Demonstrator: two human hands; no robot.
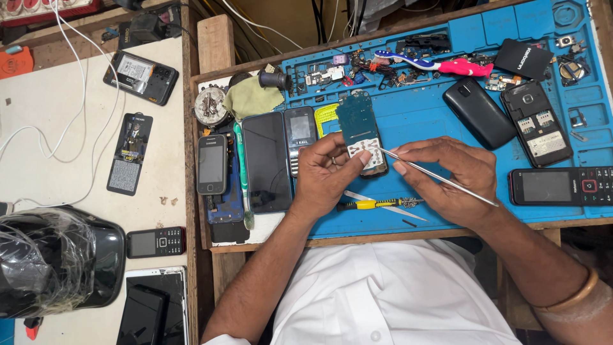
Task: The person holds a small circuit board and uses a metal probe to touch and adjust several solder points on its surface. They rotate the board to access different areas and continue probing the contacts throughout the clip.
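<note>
I see my left hand (327, 172) pinching the teal phone circuit board (359, 128); my right hand (450, 176) grips thin metal tweezers (434, 176), tip touching it.

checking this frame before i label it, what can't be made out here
Head view only:
- Circuit board: lower end hidden by left hand.
- Tweezers: grip hidden inside right hand.
- Red-keyed phone: cut off by right edge.
- Small parts on mat: too small to identify.

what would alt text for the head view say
A person's left hand steadies a bare phone circuit board on a blue repair mat while the right hand touches it with metal tweezers. Phones, a toothbrush and small parts lie around.
</note>
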